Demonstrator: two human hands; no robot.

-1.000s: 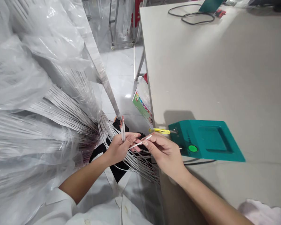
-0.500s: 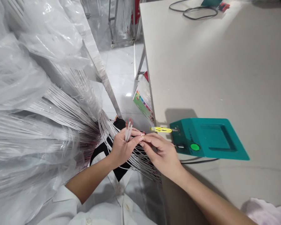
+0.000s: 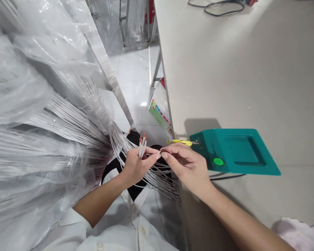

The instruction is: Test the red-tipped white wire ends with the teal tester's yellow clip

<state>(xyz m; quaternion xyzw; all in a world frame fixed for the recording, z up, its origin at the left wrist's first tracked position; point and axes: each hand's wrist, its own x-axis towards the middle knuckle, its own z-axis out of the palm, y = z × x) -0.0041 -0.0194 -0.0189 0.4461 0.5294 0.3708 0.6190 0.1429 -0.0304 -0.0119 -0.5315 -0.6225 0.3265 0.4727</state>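
Note:
My left hand is closed around a few white cables, whose reddish stripped ends stick up above the fist. Between its thumb and forefinger comes a single cable tip. Thumb and forefinger of my right hand pinch at that same tip, so the two hands almost meet; the tip is small and partly covered by fingers. Just beyond the right hand stands a teal device with a green round button. A yellow elongated piece projects from its left side.
Large bundles of white cables in clear plastic fill the left. More cables hang across my lap. A pale table lies to the right, with a black cord at its far end and a pinkish cloth near me.
My right hand has shifted slightly right, its fingers now pinching at the cable tip's end. The left hand keeps its hold on the cables. The view has tilted a little.

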